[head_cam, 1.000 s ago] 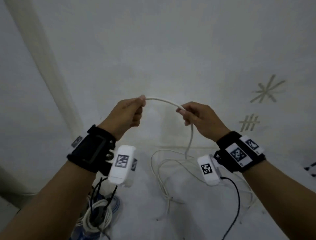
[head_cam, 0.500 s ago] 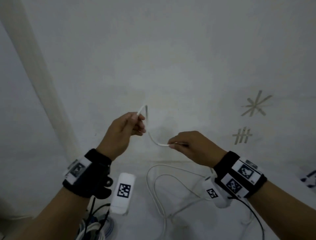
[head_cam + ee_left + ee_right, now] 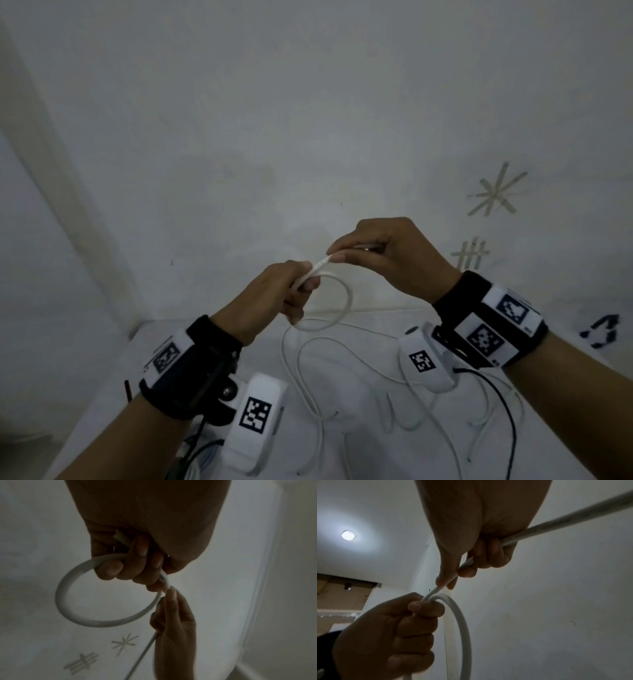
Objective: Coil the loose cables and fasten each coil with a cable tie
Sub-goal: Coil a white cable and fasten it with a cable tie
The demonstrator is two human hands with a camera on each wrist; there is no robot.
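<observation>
The left hand (image 3: pixel 277 298) is curled around the white cable (image 3: pixel 344 301), keeping the first small loop closed so it does not spring open. The right hand (image 3: pixel 387 255) pinches the cable just beside it, likely to feed in the next loop. The rest of the cable lies loose on the table (image 3: pixel 359 445) below, and no tie is in sight

Looking smooth and faintly glossy: thin white plastic-sheathed cable (image 3: pixel 346 301), looped. Looking matt and chalky: off-white painted wall (image 3: pixel 308 120). Appearing soft and matt: black cloth wrist straps (image 3: pixel 191 373). Showing smooth hard shells: white plastic wrist camera housings (image 3: pixel 257 421).
</observation>
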